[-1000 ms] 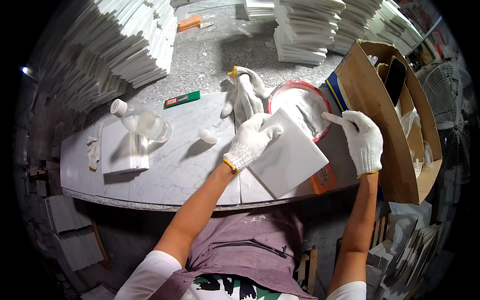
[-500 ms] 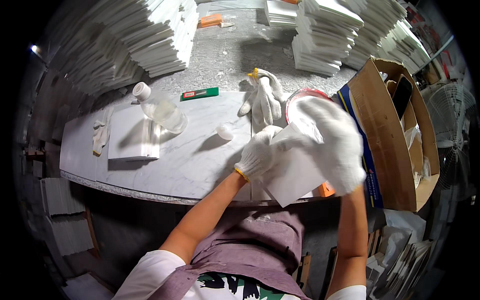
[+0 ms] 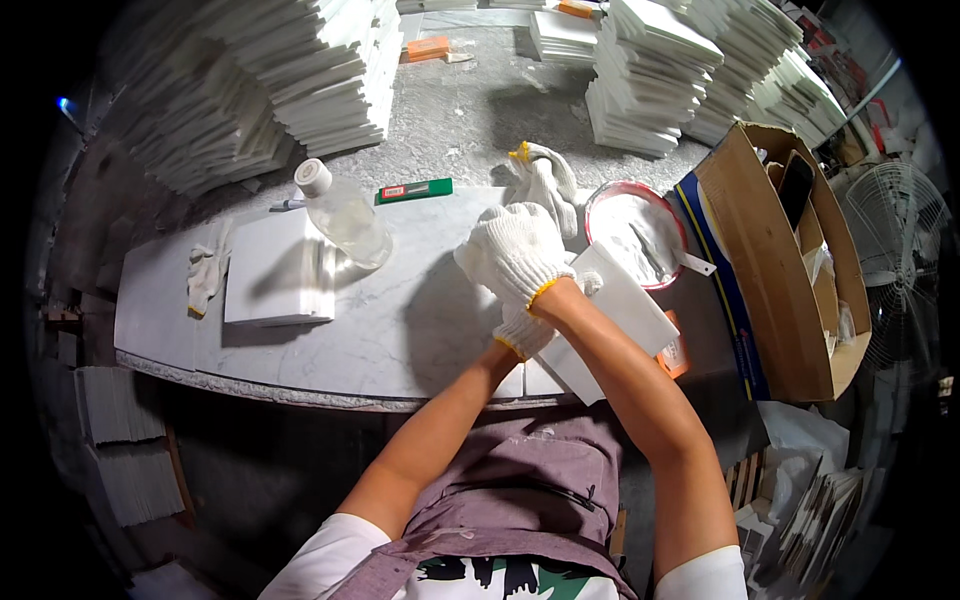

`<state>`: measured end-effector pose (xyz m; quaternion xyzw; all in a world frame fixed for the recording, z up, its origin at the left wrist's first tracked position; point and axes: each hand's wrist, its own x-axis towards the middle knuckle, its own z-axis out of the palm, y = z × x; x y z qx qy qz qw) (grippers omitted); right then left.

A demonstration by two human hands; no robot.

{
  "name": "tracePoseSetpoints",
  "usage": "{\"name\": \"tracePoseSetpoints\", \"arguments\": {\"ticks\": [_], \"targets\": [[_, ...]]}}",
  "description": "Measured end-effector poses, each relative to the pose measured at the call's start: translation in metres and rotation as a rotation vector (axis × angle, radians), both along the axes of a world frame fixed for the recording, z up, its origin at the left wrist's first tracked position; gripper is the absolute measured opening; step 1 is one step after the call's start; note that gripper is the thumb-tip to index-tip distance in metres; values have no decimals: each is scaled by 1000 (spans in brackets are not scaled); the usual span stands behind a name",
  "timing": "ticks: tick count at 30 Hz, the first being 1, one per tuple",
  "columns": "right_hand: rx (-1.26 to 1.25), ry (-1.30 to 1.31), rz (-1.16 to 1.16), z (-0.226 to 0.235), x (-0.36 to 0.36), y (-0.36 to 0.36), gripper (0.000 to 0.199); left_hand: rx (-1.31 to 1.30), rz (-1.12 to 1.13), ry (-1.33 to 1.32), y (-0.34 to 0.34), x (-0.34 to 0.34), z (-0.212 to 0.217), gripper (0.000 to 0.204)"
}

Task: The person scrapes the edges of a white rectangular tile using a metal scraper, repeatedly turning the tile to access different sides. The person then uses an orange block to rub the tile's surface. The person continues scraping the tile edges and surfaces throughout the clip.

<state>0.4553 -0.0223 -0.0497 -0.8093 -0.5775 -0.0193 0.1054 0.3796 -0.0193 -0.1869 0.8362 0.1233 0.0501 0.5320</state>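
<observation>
Matt, coarsely knitted cloth covers the left hand (image 3: 525, 330) and right hand (image 3: 512, 248). The pale tile (image 3: 637, 312) looks smooth. The tabletop (image 3: 375, 340) is smooth and marble-like near, rough and grey far. The left bottle (image 3: 345, 222) is glossy clear plastic; the right box (image 3: 738, 215) is matt brown cardboard.

From my remote view: pale tile (image 3: 632, 298), flat and square-edged, set cornerwise, a forearm crossing its middle. Left fingers (image 3: 592, 282), gloved, lie on its face near the upper left side. Upper corner sits just beside the tub (image 3: 587, 225); I can't tell if they touch. Tub round, red-rimmed, upright on the tabletop (image 3: 428, 368), holding white paste (image 3: 628, 218), surface streaked. White spatula handle (image 3: 698, 264) slants out over the right rim, small hole near its end.
</observation>
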Motion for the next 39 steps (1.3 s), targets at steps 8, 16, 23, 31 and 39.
{"name": "tracePoseSetpoints", "arguments": {"ticks": [8,16,23,31,39], "targets": [[462,775,-87,62,-17,-90,32,415,161,-275,-6,-6,48,35],[761,1174,-362,44,-19,-199,48,-79,323,92,-13,-24,98,43],[589,1019,-472,35,-23,-213,46,-35,361,41,-18,-33,86,46],[496,1018,-489,40,-12,-195,41,-3,399,25,-20,-37,90,48],[414,982,-471,35,2,-184,39,-24,384,-5,-22,-35,91,44]]}}
